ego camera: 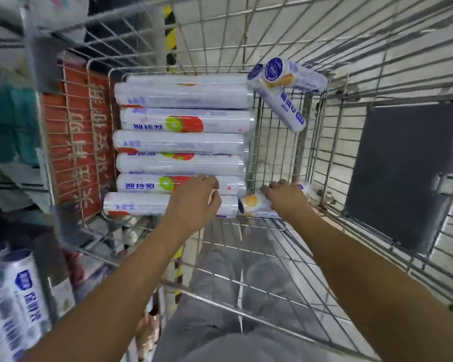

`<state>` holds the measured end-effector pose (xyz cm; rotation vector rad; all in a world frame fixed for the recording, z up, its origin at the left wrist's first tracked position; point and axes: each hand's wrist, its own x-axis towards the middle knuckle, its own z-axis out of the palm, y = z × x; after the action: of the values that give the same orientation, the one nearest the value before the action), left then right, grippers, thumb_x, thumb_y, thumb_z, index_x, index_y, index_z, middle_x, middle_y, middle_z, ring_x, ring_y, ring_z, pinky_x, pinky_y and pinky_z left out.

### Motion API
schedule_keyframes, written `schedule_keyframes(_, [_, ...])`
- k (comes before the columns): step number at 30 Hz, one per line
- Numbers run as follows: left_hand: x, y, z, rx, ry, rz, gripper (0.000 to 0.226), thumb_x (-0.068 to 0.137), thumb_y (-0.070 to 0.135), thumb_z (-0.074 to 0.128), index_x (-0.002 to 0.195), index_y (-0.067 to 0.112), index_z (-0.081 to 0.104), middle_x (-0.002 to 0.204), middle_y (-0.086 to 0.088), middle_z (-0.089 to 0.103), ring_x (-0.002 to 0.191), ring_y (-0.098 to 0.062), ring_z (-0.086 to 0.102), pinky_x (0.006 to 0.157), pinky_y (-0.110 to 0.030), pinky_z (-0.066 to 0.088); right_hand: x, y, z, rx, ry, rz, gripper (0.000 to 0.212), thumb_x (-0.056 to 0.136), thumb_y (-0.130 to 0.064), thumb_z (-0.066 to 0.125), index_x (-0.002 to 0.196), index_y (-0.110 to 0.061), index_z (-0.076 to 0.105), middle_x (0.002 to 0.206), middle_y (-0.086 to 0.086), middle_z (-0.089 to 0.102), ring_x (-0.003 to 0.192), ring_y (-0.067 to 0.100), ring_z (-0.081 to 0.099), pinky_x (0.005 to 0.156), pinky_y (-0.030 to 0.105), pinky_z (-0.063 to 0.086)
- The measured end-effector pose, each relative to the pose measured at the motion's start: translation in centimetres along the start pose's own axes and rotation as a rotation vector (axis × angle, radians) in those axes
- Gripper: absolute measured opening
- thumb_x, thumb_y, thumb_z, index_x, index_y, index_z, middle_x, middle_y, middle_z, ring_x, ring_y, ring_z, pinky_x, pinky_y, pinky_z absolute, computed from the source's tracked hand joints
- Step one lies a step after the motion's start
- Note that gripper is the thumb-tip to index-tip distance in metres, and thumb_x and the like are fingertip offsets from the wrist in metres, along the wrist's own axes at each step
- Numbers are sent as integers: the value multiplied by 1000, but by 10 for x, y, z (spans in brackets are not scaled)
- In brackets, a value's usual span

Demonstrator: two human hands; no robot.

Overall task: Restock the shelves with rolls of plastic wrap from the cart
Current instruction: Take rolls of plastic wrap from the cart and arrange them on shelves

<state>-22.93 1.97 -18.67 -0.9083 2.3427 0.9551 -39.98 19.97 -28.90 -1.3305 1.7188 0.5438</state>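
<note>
L hand (194,197) curled fingers over nearest stacked roll (136,205) — R hand (285,195) gripped loose roll (254,203), in wire cart (262,231).

Pale tiled floor (272,35) across the far side and the right, evenly lit, with its grout lines showing. A yellow-and-black striped strip (171,37) runs along it in the middle, far to near. On the right, a dark grey rectangular panel (397,173) lies on the tiles. On the left is a red banner (81,131) with pale characters.
</note>
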Motion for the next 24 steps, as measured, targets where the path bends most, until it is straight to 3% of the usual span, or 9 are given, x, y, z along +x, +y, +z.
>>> schedule_keyframes(2, [1,-1,-2,-105,-13,-42,18,96,22,58,108,13,69,95,2,66,88,-22,63,77,-37,52,-4,0,-6,44,0,-10,51,97,-23,58,146,-22,45,133,6,57,125,31,50,90,42,46])
schedule_keyframes(6, [5,5,-8,-423,-96,-281,14,97,21,60,107,18,69,95,8,68,88,-16,65,82,-32,52,-36,2,-24,64,295,-86,47,78,-9,76,123,-17,65,120,4,66,117,33,56,76,43,51])
schedule_keyframes(10, [7,18,-18,-733,-249,-421,13,99,32,63,107,24,69,104,2,72,94,-18,72,88,-36,57,-72,4,-54,174,517,-189,59,70,0,79,123,-19,60,134,0,62,129,32,52,83,44,52])
schedule_keyframes(14, [2,40,-33,-1000,-448,-409,27,98,41,61,113,21,70,107,0,77,98,-17,73,83,-27,58,-88,-2,-80,257,605,-305,58,76,-7,82,127,-24,59,141,-6,58,136,28,47,86,44,51])
schedule_keyframes(18, [0,42,-34,-1142,-517,-399,47,89,43,69,125,13,69,115,-7,76,105,-22,71,89,-35,55,-88,-13,-91,353,664,-356,56,79,-13,83,128,-26,58,144,-8,57,142,23,41,91,45,51])
schedule_keyframes(21, [1,35,-32,-1201,-512,-447,45,90,34,70,129,11,66,117,-9,75,104,-24,71,90,-39,55,-84,-9,-96,463,664,-257,72,80,-15,81,145,-19,50,156,1,44,148,25,32,115,49,39])
schedule_keyframes(24, [3,25,-30,-1165,-474,-479,40,93,26,69,132,18,61,117,-2,75,103,-20,73,81,-36,58,-70,8,-108,731,684,43,74,85,-13,78,150,-17,41,155,4,41,146,22,34,119,49,34])
